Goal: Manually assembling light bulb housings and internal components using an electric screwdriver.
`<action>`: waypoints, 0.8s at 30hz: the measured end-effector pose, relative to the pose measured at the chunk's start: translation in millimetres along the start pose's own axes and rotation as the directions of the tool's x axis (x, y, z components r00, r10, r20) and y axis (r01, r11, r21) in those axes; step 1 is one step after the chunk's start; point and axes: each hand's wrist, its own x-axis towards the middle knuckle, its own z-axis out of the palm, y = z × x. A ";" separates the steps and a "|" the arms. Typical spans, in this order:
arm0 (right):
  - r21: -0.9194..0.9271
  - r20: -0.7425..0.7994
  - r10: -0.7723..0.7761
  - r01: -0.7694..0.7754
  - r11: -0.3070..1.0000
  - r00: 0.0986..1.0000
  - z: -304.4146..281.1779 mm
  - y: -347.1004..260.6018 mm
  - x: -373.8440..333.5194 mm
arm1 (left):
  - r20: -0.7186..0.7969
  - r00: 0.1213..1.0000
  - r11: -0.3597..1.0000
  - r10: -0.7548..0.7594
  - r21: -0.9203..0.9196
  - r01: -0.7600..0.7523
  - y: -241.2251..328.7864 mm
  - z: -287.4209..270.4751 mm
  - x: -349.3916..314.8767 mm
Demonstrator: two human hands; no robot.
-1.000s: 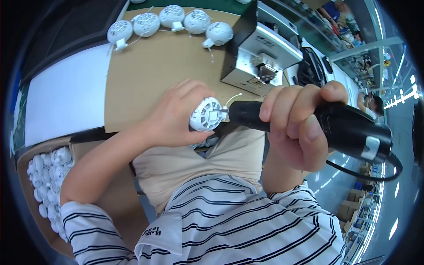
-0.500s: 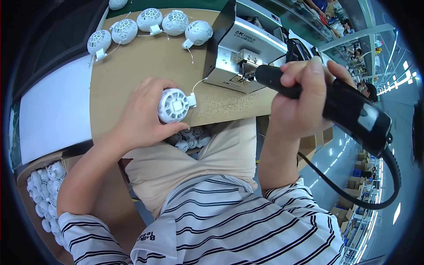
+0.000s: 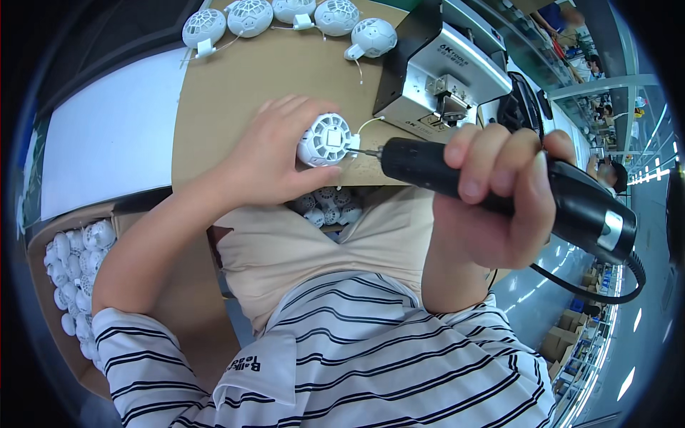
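My left hand (image 3: pixel 275 153) is wrapped round a white ball-shaped plastic housing (image 3: pixel 322 145) with a ribbed round face and a square centre. A small white tab with a short thin cord (image 3: pixel 371 121) sticks out from its right side. In my right hand (image 3: pixel 499 192) is a black electric screwdriver (image 3: pixel 421 162), held level with its tip pointing left. The thin bit (image 3: pixel 366 151) reaches the housing's right edge near the tab; whether it sits on a screw is too small to tell. A cable hangs from the screwdriver's rear end.
A silver and black screw feeder (image 3: pixel 439 71) stands at the back right of the brown board (image 3: pixel 235 107). Several white lattice balls (image 3: pixel 250 18) line its far side. More balls fill a cardboard box (image 3: pixel 78 267) at lower left, and others sit below the board's edge.
My right hand has brought the screwdriver away from the screw feeder, down and left to the housing. The view has shifted, so the board and balls appear higher and further right.
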 end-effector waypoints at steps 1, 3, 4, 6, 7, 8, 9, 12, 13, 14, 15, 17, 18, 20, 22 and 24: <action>-0.013 0.017 0.010 -0.010 1.000 1.000 2.0 4.7 -1.1 | -0.021 1.000 1.000 0.010 0.003 -0.010 -0.7 1.0 -0.4; -0.041 0.053 0.030 -0.027 0.999 0.998 4.5 11.0 -3.0 | -0.063 0.998 0.999 0.033 0.010 -0.032 -1.4 2.3 -1.6; -0.038 0.052 0.031 -0.029 0.999 0.998 4.7 12.5 -3.0 | -0.062 0.998 1.000 0.030 0.010 -0.029 -1.8 2.1 -1.5; -0.036 0.043 0.051 -0.049 0.998 0.998 5.4 15.4 -3.1 | -0.037 0.999 1.000 0.018 0.015 -0.018 -2.6 1.4 -1.4; -0.036 0.038 0.061 -0.059 0.998 0.997 5.7 16.7 -3.2 | -0.024 1.000 1.000 0.013 0.017 -0.012 -3.0 1.1 -1.6; -0.035 0.034 0.071 -0.069 0.997 0.997 6.1 18.0 -3.5 | -0.013 1.000 1.000 0.007 0.019 -0.007 -3.4 1.0 -1.9; -0.034 0.036 0.072 -0.071 0.997 0.997 6.3 18.5 -3.4 | -0.014 1.000 1.000 0.005 0.019 -0.004 -3.2 0.8 -1.9; -0.053 0.056 0.044 -0.041 0.998 0.997 5.8 19.3 -3.7 | -0.015 1.000 1.000 0.014 0.021 -0.014 -2.8 0.7 -2.4; -0.058 0.063 0.035 -0.031 0.998 0.997 5.5 19.8 -3.5 | -0.015 1.000 1.000 0.017 0.022 -0.016 -2.8 0.8 -2.4; -0.057 0.061 0.037 -0.033 0.998 0.997 5.6 20.3 -3.9 | -0.014 1.000 1.000 0.014 0.022 -0.014 -3.1 1.5 -2.6; -0.055 0.064 0.035 -0.031 0.998 0.997 6.1 20.5 -3.7 | -0.032 0.999 0.999 0.029 0.025 -0.028 -3.5 2.3 -2.5; -0.051 0.069 0.031 -0.028 0.998 0.997 7.3 20.6 -3.1 | -0.069 0.996 0.998 0.058 0.034 -0.056 -4.4 3.8 -2.6; -0.049 0.071 0.030 -0.027 0.998 0.997 7.6 20.7 -3.2 | -0.086 0.994 0.997 0.072 0.038 -0.069 -4.5 4.6 -3.2; -0.048 0.065 0.036 -0.033 0.998 0.997 6.6 20.5 -1.8 | -0.078 0.995 0.997 0.067 0.036 -0.064 -4.2 5.1 -2.3; -0.048 0.055 0.046 -0.044 0.998 0.997 5.1 20.3 -1.2 | -0.065 0.996 0.998 0.058 0.030 -0.056 -3.2 5.1 -2.0; -0.046 0.048 0.054 -0.052 0.998 0.997 4.6 21.1 -1.3 | -0.056 0.997 0.998 0.050 0.027 -0.049 -2.8 5.3 -2.0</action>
